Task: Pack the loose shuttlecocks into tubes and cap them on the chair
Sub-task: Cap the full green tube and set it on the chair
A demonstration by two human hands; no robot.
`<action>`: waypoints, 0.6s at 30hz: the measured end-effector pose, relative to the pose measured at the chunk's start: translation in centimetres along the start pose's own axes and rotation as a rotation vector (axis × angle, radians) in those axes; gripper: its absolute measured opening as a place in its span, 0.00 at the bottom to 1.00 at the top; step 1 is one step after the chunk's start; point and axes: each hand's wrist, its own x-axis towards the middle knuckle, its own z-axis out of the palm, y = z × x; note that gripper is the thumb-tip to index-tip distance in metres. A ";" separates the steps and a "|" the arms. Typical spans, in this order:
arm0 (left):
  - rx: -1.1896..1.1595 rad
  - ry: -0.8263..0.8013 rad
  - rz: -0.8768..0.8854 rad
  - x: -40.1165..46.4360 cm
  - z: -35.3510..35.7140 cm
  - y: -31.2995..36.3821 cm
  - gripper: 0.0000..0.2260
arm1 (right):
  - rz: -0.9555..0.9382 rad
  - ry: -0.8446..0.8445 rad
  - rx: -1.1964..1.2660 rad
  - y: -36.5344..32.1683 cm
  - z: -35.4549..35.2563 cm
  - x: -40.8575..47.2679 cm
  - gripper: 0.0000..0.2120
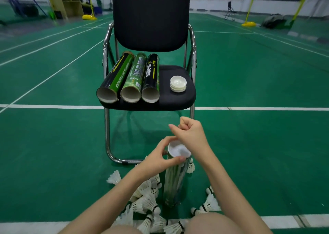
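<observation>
Upright tube [175,182] stands on the green court floor [249,144] just in front of the chair [151,20], ringed by loose shuttlecocks [147,198]. White cap [179,150] sits at its mouth, hollow side up; whether fully seated, cannot tell.

Left hand [158,158]: thumb and fingers curled around the tube's top rim, thumb tip touching the cap's near edge. Right hand [189,134]: fingers curled in, mostly above and behind the cap; index finger sticks out to the left. Whether it pinches the cap's far rim or holds nothing, cannot tell, since the contact is hidden behind the hand.

On the chair seat: three open tubes [132,79] lie side by side along the left edge, mouths at the front edge. Stack of white caps [178,84] rests near the right edge, apart from the tubes.

Handling, judged: tube looks like thin card with a glossy skin, so light, fairly stiff lengthwise, crushable at the open rim, and top-heavy standing upright. Best held round the upper body while the cap is pressed down evenly. Cap is thin plastic, springy, likely to tilt if pushed on one side. Shuttlecocks are very light and the feathers fragile; take them by the cork end.

Hard to make out: tube's contents (body blurred), its base among the shuttlecocks, fill of the chair tubes, and the number of caps in the stack.
</observation>
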 end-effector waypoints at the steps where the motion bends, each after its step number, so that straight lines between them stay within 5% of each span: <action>1: 0.004 -0.006 -0.002 -0.1 0.0 0.2 0.23 | -0.028 -0.005 0.022 -0.3 -0.2 0.2 0.25; 11: -0.038 -0.089 -0.013 -0.8 -0.1 0.7 0.23 | 0.032 0.004 -0.039 1.4 -0.3 -0.6 0.21; 18: -0.183 -0.070 -0.050 -0.8 -0.3 0.8 0.15 | 0.082 0.036 -0.045 3.9 -1.2 -2.2 0.03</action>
